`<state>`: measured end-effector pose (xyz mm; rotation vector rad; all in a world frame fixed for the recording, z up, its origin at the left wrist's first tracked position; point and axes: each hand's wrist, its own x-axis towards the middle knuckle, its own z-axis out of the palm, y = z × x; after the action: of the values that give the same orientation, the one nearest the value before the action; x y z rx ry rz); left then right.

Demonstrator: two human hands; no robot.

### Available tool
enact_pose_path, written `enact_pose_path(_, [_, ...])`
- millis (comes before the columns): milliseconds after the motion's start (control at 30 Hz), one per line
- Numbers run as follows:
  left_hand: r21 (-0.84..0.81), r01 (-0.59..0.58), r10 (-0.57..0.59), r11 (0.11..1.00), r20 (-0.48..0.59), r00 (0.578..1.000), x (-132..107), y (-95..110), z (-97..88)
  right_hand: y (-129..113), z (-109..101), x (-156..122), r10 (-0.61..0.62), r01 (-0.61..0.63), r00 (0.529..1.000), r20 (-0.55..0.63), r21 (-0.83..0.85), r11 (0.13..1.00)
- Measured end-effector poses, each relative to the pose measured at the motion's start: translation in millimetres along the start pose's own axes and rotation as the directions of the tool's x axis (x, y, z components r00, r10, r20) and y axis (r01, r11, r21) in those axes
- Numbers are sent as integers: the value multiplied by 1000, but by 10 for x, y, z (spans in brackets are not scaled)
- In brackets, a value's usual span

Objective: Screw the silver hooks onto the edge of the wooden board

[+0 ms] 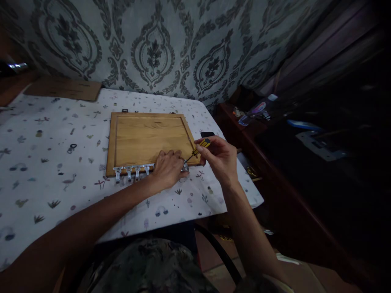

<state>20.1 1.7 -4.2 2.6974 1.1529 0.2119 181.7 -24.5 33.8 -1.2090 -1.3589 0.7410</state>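
Note:
A wooden board (149, 136) with a raised frame lies flat on the table. Along its near edge runs a metal hook rail (132, 168) with several hooks hanging over the side. My left hand (169, 169) presses down over the rail's right part, fingers bent on the board and thumb by the near edge, hiding part of the rail. In my right hand (218, 156) is a screwdriver (202, 145) with a yellow and black handle, pinched between thumb and fingers. Its shaft slants down left to the rail's right end, beside my left fingers. The tip's exact contact is too small to make out.
A patterned white cloth covers the table (76, 134). Cardboard (64, 88) lies at the back left, a dark phone-like object (207, 134) right of the board. Small dark metal pieces (71, 148) lie to the left. A bottle (257, 109) rests on the dark furniture at right.

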Motion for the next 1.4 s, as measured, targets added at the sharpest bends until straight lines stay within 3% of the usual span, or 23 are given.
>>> enact_pose_path(167, [-2, -3, 3, 1000, -18, 1000, 7, -14, 37, 18, 24, 18, -18, 18, 1000, -22, 21, 1000])
enact_pose_path(367, [-1, -11, 11, 1000, -24, 1000, 4, -19, 47, -25, -40, -3, -18, 18, 999, 47, -12, 1000])
enact_pose_path(600, [8, -12, 12, 1000, -13, 1000, -7, -19, 27, 31, 15, 3, 10, -8, 999, -51, 22, 1000])
enact_pose_path(867, [-1, -1, 1, 1000, -1, 1000, 0, 0, 7, -27, -76, -14, 7, -6, 999, 52, -19, 1000])
enact_pose_path(1133, [11, -10, 10, 1000, -3, 1000, -24, -12, 0, 2, 23, -23, 24, -20, 997, -72, 56, 998])
enact_pose_path(1400, [46, -6, 5, 999, 11, 1000, -25, 5, -33, -1, -71, -11, 28, -30, 999, 35, 51, 998])
